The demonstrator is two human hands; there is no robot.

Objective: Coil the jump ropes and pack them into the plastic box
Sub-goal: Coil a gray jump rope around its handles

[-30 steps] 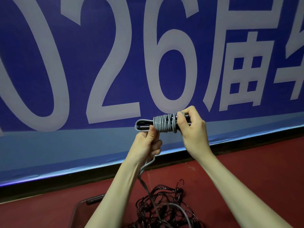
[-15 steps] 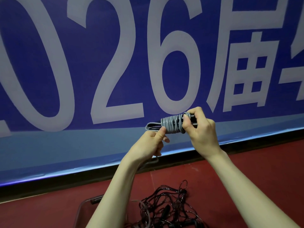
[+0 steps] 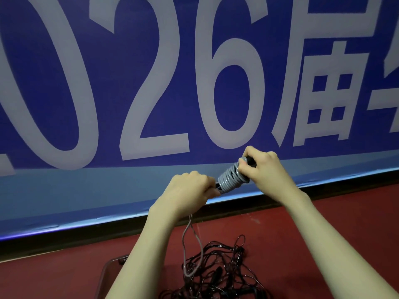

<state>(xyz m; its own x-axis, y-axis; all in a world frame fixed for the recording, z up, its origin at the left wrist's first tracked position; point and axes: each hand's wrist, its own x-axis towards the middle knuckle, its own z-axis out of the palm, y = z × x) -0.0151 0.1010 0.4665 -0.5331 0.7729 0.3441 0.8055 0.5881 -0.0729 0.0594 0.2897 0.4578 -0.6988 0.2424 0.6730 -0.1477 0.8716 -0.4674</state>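
Note:
A grey jump rope is wound in tight turns round its black handles, held up in front of me and tilted up to the right. My left hand grips the lower left end of the bundle. My right hand pinches the upper right end, thumb on the last turn. A loose grey tail hangs from under my left hand in a loop. Below lies a tangle of black jump ropes on the red floor. The clear plastic box shows only its rim beside my left forearm.
A big blue banner with pale numerals fills the wall ahead, ending in a black skirting. Red floor stretches to the right of my right arm.
The bundle has tilted, its right end up. My left hand has closed over the left end. The view has swung left, so both hands sit further right.

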